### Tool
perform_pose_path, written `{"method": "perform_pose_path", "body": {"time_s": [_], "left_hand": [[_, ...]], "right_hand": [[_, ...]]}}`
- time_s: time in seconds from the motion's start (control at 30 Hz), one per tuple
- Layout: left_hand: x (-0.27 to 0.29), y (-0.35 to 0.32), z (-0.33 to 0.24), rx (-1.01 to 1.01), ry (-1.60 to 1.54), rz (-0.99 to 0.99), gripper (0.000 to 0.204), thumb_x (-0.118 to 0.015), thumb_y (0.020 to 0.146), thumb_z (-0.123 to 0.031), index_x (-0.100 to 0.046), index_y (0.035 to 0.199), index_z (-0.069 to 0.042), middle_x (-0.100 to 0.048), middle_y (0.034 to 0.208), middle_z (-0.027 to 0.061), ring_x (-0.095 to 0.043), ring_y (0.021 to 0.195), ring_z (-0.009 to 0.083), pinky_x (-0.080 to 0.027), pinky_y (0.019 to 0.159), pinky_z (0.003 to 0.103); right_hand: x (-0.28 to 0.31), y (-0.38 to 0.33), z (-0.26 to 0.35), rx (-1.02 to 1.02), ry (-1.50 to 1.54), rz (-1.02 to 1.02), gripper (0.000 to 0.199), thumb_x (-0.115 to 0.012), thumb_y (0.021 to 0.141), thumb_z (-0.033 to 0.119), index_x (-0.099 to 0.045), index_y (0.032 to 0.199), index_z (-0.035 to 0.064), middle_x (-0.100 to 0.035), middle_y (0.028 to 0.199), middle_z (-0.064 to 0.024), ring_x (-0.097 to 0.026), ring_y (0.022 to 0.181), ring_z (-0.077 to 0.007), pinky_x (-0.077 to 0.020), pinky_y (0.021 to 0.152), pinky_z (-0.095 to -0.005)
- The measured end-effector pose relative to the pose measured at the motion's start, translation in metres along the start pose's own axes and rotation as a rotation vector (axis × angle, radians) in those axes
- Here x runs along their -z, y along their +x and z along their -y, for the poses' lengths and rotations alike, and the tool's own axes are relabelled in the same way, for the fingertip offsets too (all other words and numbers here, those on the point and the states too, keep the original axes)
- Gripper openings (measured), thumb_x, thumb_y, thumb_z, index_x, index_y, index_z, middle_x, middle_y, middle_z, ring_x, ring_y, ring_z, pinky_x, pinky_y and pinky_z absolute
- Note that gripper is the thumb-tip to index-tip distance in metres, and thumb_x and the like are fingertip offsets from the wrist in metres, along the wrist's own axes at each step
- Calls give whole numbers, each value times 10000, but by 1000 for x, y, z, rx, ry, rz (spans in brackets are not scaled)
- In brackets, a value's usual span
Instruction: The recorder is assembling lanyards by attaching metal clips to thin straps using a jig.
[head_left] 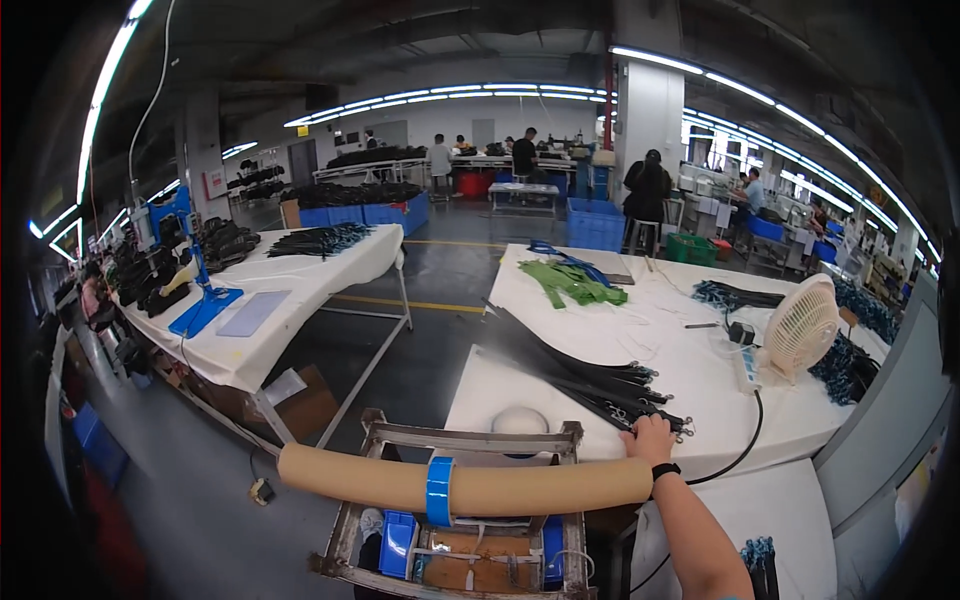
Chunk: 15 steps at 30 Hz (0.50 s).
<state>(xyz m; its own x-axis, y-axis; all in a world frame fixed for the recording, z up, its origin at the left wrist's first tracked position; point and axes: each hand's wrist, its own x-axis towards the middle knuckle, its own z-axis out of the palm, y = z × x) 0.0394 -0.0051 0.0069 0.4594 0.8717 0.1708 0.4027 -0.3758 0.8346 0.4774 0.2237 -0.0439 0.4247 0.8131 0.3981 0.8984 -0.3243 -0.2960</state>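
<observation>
Black straps (590, 375) lie on the white tabletop (680, 350); your right hand (648, 440) rests on their buckle ends, fingers curled over them.

One head-worn fisheye looks forward and down over a white table (560, 390).

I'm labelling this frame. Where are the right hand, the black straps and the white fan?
right hand (650, 438), head view, on its back.
black straps (585, 375), head view, mid-bundle on the white table.
white fan (800, 325), head view, centre of its round grille.
</observation>
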Motion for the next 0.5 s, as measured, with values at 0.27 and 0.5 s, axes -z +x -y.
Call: {"method": "perform_pose_path", "body": {"time_s": [0.27, 0.5], "left_hand": [[10, -8, 16, -98, 0, -25, 194, -666, 843, -179, -678, 967, -30, -672, 869, 162, -658, 788, 317, -522, 676, 365], [16, -13, 17, -153, -33, -48, 185, -673, 836, -164, -667, 954, -22, -660, 829, 162, -653, 752, 327, -518, 629, 365]], "right_hand": [[102, -11, -5, -29, 978, -443, 82, -593, 897, 94, -573, 868, 20, -616, 893, -46, -520, 770, -86, -434, 696, -231], [264, -83, -38, 195, 1267, -749, 168, -466, 994, 153, -504, 1099, 26, -585, 1122, -105, -552, 1013, -156, -449, 931, -320]]}}
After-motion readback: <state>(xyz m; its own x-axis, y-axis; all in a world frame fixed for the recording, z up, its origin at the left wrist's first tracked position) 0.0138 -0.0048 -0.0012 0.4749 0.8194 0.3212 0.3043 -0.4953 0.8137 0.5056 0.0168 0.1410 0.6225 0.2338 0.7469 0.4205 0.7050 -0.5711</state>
